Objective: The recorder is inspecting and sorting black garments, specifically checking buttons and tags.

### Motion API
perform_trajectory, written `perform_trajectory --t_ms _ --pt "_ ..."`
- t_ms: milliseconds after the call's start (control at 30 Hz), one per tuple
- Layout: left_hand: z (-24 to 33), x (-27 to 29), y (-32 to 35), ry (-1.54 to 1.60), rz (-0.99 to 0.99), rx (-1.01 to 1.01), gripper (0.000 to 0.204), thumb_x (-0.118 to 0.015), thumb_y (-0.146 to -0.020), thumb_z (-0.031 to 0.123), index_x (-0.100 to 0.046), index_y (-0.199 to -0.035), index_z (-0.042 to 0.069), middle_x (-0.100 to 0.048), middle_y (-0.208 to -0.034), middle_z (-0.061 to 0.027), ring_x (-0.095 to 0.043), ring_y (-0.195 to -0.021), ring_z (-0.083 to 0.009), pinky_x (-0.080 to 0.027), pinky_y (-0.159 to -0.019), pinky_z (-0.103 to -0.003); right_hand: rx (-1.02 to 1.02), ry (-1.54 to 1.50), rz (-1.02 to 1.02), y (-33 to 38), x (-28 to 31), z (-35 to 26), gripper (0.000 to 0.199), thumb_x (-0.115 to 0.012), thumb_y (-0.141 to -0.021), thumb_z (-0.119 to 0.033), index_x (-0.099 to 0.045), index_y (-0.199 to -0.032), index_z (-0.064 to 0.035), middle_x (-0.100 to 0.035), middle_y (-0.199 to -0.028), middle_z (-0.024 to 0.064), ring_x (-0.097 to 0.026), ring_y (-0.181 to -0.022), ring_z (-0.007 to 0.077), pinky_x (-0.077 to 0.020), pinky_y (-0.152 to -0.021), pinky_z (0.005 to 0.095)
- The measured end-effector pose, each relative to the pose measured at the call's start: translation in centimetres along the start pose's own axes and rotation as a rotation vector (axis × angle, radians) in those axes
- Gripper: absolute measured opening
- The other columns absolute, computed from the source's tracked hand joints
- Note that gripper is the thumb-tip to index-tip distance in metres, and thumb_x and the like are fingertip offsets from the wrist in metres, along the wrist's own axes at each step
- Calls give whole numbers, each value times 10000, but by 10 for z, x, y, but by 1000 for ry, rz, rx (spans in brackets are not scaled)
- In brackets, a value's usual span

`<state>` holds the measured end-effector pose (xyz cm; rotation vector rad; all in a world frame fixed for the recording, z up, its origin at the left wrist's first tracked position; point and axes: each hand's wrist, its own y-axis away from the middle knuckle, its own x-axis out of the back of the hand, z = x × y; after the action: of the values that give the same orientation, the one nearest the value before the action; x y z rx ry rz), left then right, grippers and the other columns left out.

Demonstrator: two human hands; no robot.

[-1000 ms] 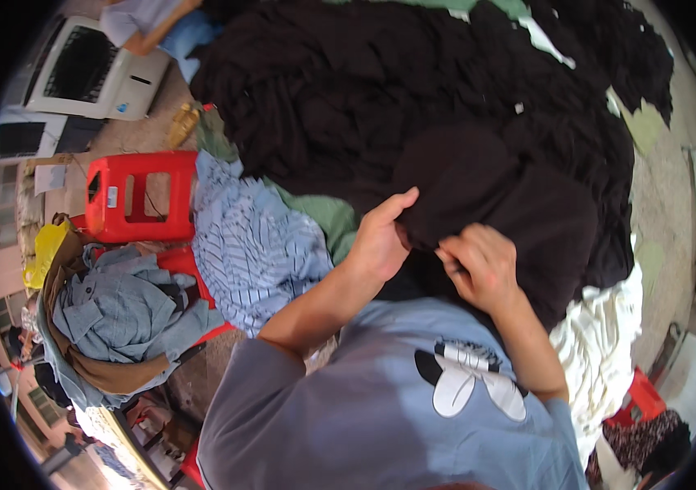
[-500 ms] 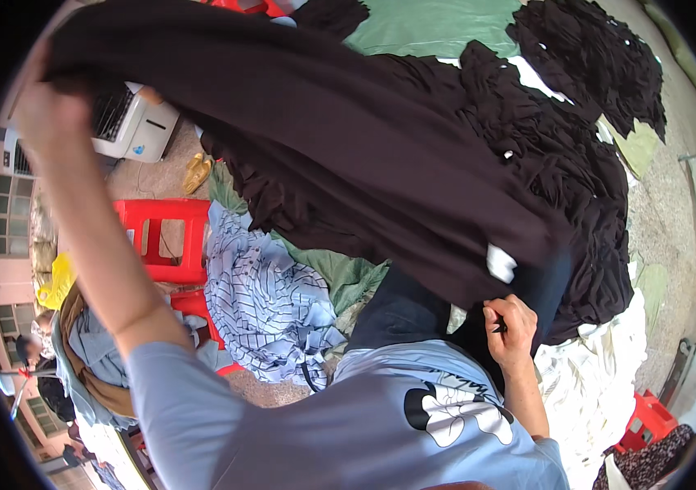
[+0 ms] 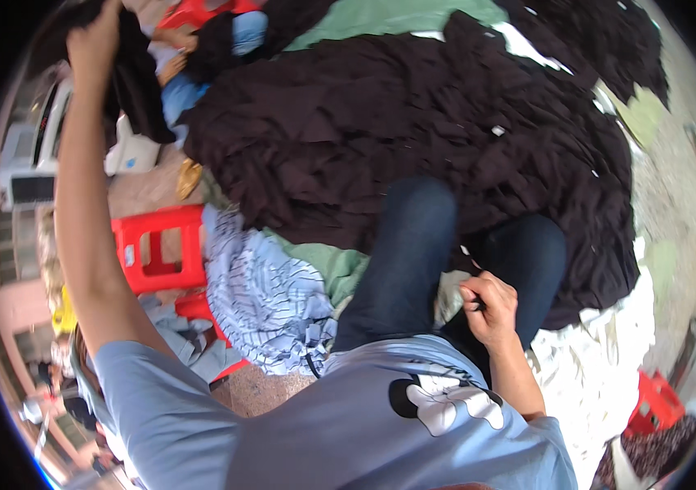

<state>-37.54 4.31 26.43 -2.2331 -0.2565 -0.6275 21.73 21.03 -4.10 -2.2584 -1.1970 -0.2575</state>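
My left arm is stretched far out to the upper left. The left hand (image 3: 95,45) is closed, with a black garment (image 3: 140,86) hanging beside it; blur and the picture's rim hide part of the cloth. Over my lap, close to the right knee, my right hand (image 3: 491,306) is curled closed. A small dark thing shows between its fingers, too little of it to name. Ahead of my knees spreads a large heap of black garments (image 3: 348,122) with small white tags.
Left of my legs lie a blue-and-white patterned cloth (image 3: 262,298) and a red plastic stool (image 3: 160,249). White cloth (image 3: 585,367) is heaped at my right, near another red stool (image 3: 657,404). Another person's hand (image 3: 172,67) shows at the upper left. Green sheeting (image 3: 397,20) lies behind the heap.
My left hand has swung up and away to the upper left, taking the black garment off my lap and uncovering my knees and the heap. My right hand has shifted slightly left.
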Motion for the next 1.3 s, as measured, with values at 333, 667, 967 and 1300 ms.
perform_trajectory --t_ms 333,667,967,1300 --pt "330 -56 250 216 -634 -414 332 -698 -753 273 -682 -966 19 -649 -1044 -167 -604 -1015 -314 -445 -863 -445 -13 69 128 -5 24 8 116 -688 -753 -4 -602 -824 -34 -532 -625 75 -521 -509 238 -421 -490 324" --pt "506 -32 182 1060 -1280 -474 468 -659 -820 356 -591 -1103 -11 -660 -1071 -196 -609 -1055 -370 -481 -908 -421 -644 -937 506 -35 49 31 99 -575 -923 -72 -592 -918 25 -535 -726 35 -431 -583 75 -337 -542 215" --pt "694 -151 174 1330 -1166 -84 898 -733 -770 381 -271 -1445 12 -380 -1429 -241 -379 -1331 -359 -343 -1094 -412 -894 -1384 489 -42 66 56 157 -543 -954 -142 -533 -970 14 -479 -714 84 -406 -596 126 -319 -544 278" --pt "820 -215 126 1151 -939 -171 1378 -882 -548 473 33 -1525 148 16 -1583 -184 -236 -1409 -385 -346 -1109 -426 -964 -1034 644 -49 82 72 190 -578 -953 -179 -541 -960 8 -482 -703 74 -418 -581 138 -349 -531 275"
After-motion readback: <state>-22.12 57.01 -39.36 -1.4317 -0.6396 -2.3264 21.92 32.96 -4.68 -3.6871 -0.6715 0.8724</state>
